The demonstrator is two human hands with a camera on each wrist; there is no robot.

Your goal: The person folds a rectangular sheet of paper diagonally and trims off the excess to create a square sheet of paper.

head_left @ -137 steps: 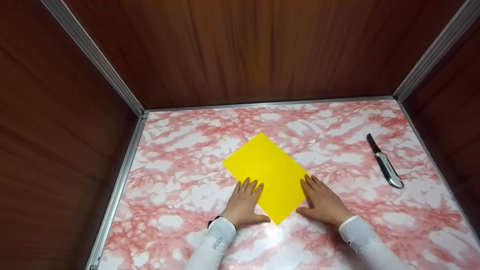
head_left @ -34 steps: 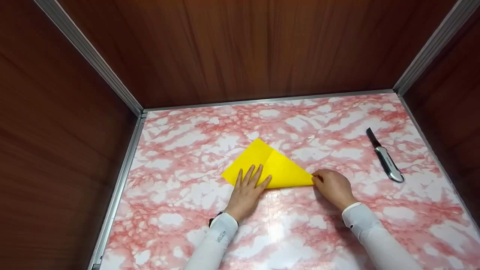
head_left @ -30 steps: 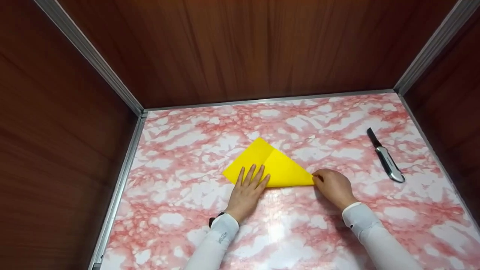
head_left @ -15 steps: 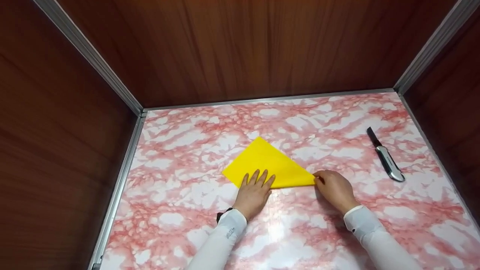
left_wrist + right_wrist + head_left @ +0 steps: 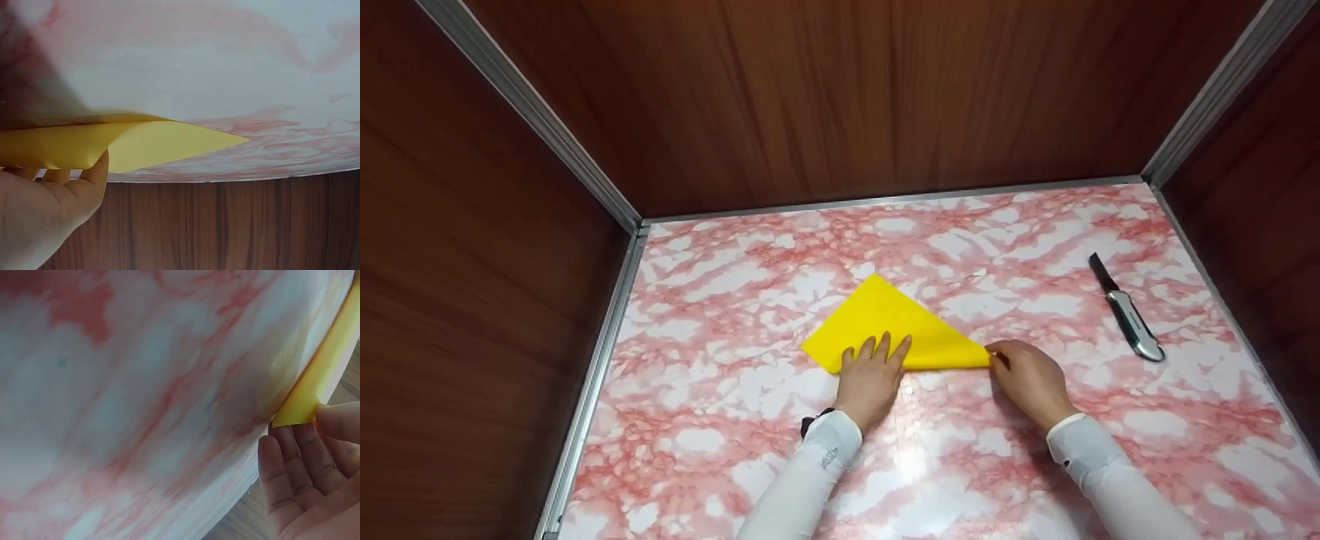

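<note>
A sheet of yellow paper [image 5: 877, 311], folded over on itself, lies on the table, its rounded fold towards me. The fingers of my left hand [image 5: 871, 386] rest on the paper near the fold, a little spread. In the left wrist view, the near edge of the paper [image 5: 62, 147] bulges up in a loose curve and one pointed corner lies flat. My right hand [image 5: 1031, 382] pinches the right tip of the paper between thumb and fingers. The right wrist view shows the thumb of the right hand [image 5: 315, 467] over the narrow tip of the paper [image 5: 323, 385].
A utility knife [image 5: 1132, 322] with a dark blade lies to the right, beyond my right hand. The table [image 5: 720, 435] has a red and white marbled top. Brown wood panels [image 5: 810, 97] with metal edging enclose it at the back and both sides.
The flat sheet has been folded over, and my right hand has gone from resting at its edge to pinching a tip. In the last second my left hand has shifted slightly right along the fold.
</note>
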